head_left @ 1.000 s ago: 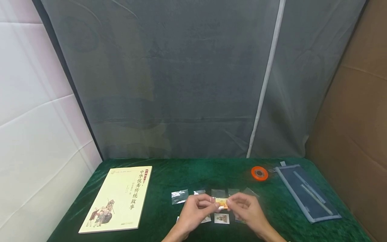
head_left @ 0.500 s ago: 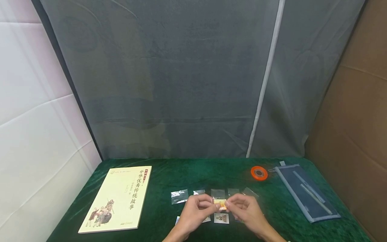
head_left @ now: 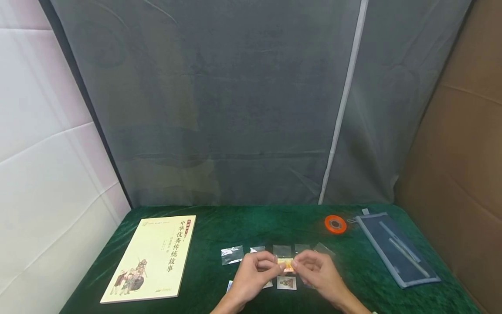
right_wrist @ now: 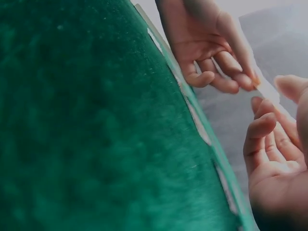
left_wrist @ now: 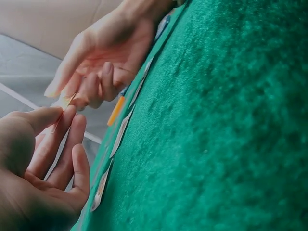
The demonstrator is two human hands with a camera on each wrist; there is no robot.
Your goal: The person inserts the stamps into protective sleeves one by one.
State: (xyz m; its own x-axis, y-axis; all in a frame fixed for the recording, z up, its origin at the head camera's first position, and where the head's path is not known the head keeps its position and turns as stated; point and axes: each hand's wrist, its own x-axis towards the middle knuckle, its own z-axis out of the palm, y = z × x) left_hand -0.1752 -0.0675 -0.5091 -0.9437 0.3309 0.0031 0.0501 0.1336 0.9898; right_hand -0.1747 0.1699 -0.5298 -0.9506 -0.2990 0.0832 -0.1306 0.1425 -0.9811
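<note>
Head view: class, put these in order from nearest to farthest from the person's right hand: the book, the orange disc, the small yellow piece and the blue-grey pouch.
1. Small yellow piece, touching the right hand, at its left.
2. Orange disc, just beyond it.
3. Blue-grey pouch, off to the right.
4. Book, far left.
</note>
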